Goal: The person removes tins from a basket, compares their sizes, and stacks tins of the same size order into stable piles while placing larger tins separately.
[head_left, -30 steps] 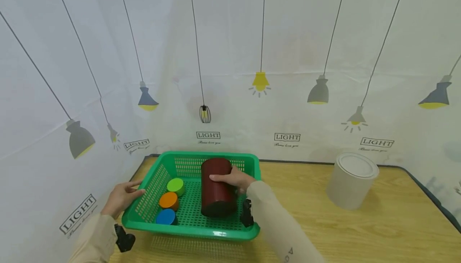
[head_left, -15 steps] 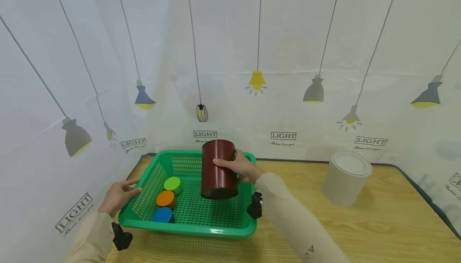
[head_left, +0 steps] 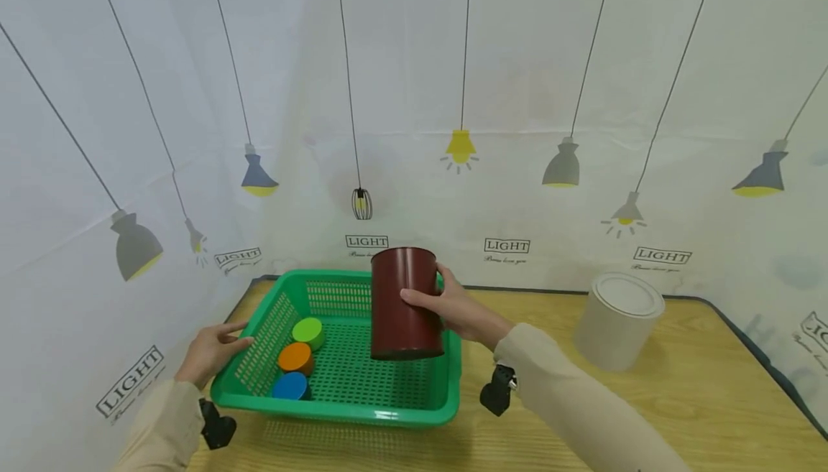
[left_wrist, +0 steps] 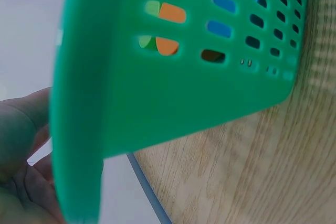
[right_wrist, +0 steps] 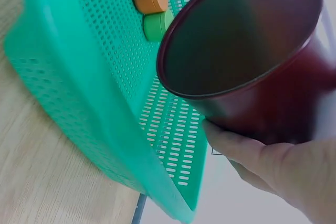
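Clock read from the middle of the basket [head_left: 336,415], 12 at its far side.

Red can [head_left: 393,325]: I had it at 2 o'clock, held up over the basket and leaning rather than upright. Right hand [head_left: 463,311] gripped it from the can's own 3 o'clock side; thumb flat along the near flank, the other fingers round the back and mostly hidden. My right wrist view met one rimmed end, dark within; I could not tell open mouth from recessed base.

Left hand [head_left: 208,354] at 9 o'clock, touching the basket rim. Thumb and forefinger stood apart there. The rest were tucked out of sight, so I could not tell whether they pinched the rim or merely rested against it.

Inside the basket, a close row of short discs down the left: green disc [head_left: 308,333] at 10, orange disc [head_left: 296,358] at 9, blue disc [head_left: 291,386] at 8. My left wrist view caught their colours through the slots.

Basket sat on the wood-grain table [head_left: 701,375]. White can [head_left: 617,335], lid on, stood upright at 3 o'clock, well apart. Lamp-printed sheet [head_left: 414,62] hung at 12.
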`<action>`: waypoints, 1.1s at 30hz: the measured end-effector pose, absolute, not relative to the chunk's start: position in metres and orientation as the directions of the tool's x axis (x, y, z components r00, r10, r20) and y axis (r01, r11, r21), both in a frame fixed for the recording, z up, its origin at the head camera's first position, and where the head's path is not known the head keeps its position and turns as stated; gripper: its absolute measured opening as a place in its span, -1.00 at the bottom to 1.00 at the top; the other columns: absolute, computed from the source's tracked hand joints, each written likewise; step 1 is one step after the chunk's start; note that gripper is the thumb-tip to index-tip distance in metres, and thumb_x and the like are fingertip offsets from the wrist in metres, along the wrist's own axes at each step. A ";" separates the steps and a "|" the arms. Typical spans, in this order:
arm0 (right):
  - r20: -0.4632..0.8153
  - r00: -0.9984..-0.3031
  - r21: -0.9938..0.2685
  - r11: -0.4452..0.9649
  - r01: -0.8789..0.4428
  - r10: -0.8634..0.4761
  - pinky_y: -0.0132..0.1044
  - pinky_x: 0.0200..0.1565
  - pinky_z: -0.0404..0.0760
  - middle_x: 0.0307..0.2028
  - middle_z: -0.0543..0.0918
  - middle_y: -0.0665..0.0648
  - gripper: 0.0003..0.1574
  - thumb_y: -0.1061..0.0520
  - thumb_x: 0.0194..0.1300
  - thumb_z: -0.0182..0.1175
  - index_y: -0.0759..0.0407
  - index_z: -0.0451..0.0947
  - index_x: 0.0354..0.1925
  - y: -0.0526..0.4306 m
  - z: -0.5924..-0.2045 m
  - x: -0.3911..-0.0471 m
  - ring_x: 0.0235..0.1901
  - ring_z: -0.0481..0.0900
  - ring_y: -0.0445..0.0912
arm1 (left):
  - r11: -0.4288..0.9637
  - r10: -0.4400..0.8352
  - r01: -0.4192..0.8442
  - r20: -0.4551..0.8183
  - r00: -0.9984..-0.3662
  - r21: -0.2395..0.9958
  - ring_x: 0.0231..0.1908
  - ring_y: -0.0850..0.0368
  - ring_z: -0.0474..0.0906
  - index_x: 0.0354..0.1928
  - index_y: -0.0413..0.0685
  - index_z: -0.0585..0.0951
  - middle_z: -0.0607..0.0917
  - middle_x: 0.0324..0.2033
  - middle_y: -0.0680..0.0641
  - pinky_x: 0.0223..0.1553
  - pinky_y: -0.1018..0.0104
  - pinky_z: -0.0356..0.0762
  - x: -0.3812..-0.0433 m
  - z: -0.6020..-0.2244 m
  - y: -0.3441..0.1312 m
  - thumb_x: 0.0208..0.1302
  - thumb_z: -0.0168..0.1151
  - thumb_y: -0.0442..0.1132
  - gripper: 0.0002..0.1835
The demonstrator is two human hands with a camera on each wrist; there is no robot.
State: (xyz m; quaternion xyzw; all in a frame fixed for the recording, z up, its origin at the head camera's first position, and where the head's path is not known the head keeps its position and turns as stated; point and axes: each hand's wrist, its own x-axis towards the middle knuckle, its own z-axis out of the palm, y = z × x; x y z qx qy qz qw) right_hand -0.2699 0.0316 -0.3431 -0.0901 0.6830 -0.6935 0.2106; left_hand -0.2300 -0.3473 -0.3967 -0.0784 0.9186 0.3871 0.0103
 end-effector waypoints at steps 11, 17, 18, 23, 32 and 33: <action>-0.087 -0.922 -0.994 -0.032 0.107 -0.377 0.10 -0.12 0.45 0.14 0.25 0.33 0.05 0.01 0.12 0.20 -0.03 -0.26 0.34 0.068 -0.328 -0.242 0.04 0.34 0.19 | 0.694 -0.142 -0.160 -0.085 -0.986 0.702 -0.31 -0.05 0.53 0.18 -0.37 0.29 0.44 -0.10 -0.49 -0.33 0.13 0.53 -0.234 -0.397 -0.348 0.19 0.15 -0.16 -0.41; -0.050 -0.919 -0.991 -0.098 0.095 -0.391 0.08 -0.09 0.44 0.14 0.19 0.38 -0.02 0.03 0.20 0.12 -0.02 -0.30 0.35 0.097 -0.320 -0.230 0.03 0.35 0.16 | 0.703 -0.140 -0.156 -0.080 -0.987 0.694 -0.25 -0.14 0.51 0.17 -0.38 0.29 0.43 -0.08 -0.50 -0.31 0.11 0.52 -0.233 -0.399 -0.348 0.17 0.16 -0.14 -0.39; -0.047 -0.920 -0.990 -0.104 0.095 -0.389 0.07 -0.10 0.45 0.14 0.18 0.38 -0.03 0.04 0.21 0.11 -0.02 -0.30 0.35 0.102 -0.319 -0.228 0.02 0.36 0.14 | 0.703 -0.140 -0.156 -0.080 -0.987 0.694 -0.25 -0.13 0.52 0.17 -0.38 0.29 0.44 -0.08 -0.50 -0.31 0.11 0.52 -0.233 -0.398 -0.348 0.17 0.16 -0.14 -0.39; -0.045 -0.931 -0.992 -0.094 0.084 -0.361 0.04 -0.08 0.44 0.17 0.13 0.38 -0.02 0.05 0.25 0.07 -0.02 -0.38 0.35 0.127 -0.322 -0.220 0.02 0.36 0.12 | 0.698 -0.150 -0.168 -0.087 -0.985 0.696 -0.31 -0.06 0.53 0.18 -0.37 0.29 0.45 -0.10 -0.48 -0.35 0.15 0.53 -0.233 -0.399 -0.348 0.17 0.17 -0.14 -0.39; -0.049 -0.968 -0.999 0.023 0.044 -0.248 -0.01 -0.07 0.45 0.21 0.06 0.41 0.07 0.05 0.25 0.06 -0.06 -0.53 0.35 0.170 -0.334 -0.201 0.03 0.36 0.11 | 0.709 -0.163 -0.180 -0.091 -0.982 0.682 -0.25 -0.13 0.50 0.17 -0.34 0.30 0.43 -0.07 -0.49 -0.32 0.12 0.52 -0.234 -0.400 -0.347 0.17 0.17 -0.16 -0.42; -0.055 -0.970 -0.998 0.035 0.048 -0.235 -0.02 -0.08 0.46 0.21 0.06 0.42 0.08 0.04 0.25 0.06 -0.06 -0.55 0.34 0.175 -0.336 -0.200 0.02 0.37 0.10 | 0.711 -0.164 -0.180 -0.089 -0.982 0.679 -0.24 -0.14 0.49 0.17 -0.34 0.31 0.42 -0.07 -0.49 -0.31 0.11 0.52 -0.234 -0.399 -0.347 0.17 0.17 -0.16 -0.42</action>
